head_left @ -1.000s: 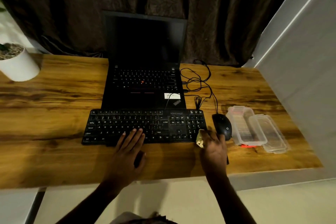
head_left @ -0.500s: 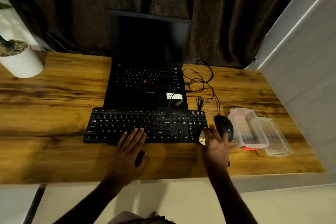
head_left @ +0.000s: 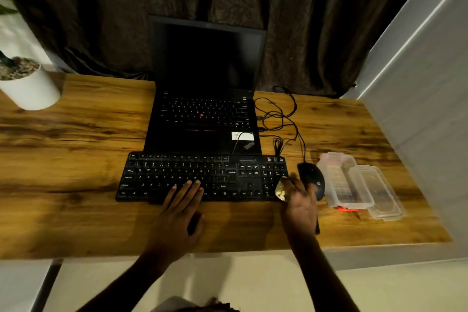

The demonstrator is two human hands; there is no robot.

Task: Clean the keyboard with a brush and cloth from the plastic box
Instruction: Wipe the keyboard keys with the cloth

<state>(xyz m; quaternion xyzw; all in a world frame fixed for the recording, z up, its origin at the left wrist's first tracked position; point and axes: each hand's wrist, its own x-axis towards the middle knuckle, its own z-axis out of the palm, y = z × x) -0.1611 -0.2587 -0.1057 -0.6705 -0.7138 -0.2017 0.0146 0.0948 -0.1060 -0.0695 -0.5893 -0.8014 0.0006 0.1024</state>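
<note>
Counted off my remote feed:

- Keyboards, separate: one. The black keyboard [head_left: 202, 177] lies flat on the wooden table [head_left: 76, 159], right in front of the one open laptop [head_left: 205, 109].
- Hands: two. My left hand [head_left: 177, 213] lies flat with straight fingers, tips on the lower key rows left of centre, holding nothing. My right hand [head_left: 300, 208] is curled round the one brush [head_left: 280, 191].
- Brush position: the pale bristle head sticks out of the fist at the keyboard's near right corner, and the dark handle end shows behind the hand. I cannot tell whether the bristles touch the keys.
- Mice: one black mouse [head_left: 310, 177], wired, just beyond the right hand's knuckles.
- Plastic box [head_left: 339, 180]: one, clear, just right of the mouse, with one clear lid [head_left: 382, 192] alongside.
- Plant pots: one white pot [head_left: 30, 88], far left
</note>
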